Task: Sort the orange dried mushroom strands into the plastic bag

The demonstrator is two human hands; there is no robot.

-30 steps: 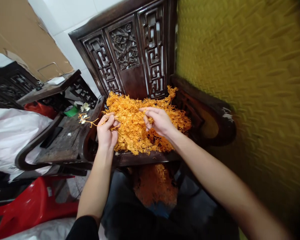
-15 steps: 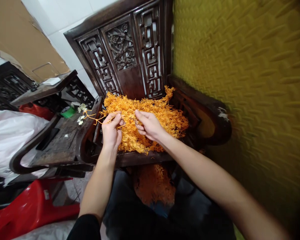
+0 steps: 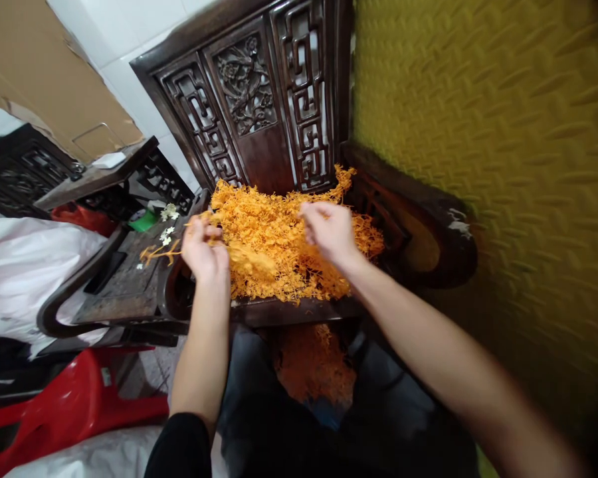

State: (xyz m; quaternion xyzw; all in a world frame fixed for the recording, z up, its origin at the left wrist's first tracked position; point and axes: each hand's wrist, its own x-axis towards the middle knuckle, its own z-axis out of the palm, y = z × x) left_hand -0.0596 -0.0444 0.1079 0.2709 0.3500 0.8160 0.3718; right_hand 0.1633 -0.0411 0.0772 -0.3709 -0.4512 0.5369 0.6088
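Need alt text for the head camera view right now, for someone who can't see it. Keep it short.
Two bare hands work at a heap of orange thread-like plastic sprigs piled on the seat of a dark carved wooden chair. The left hand pinches a sprig at the heap's left edge; the right hand hovers over its middle. A red plastic stool stands lower left, a yellow textured wall to the right.

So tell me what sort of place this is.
Probably a home workshop or storeroom: a carved wooden chair heaped with orange sprigs, a cardboard sheet against a tiled wall, and a red plastic stool.
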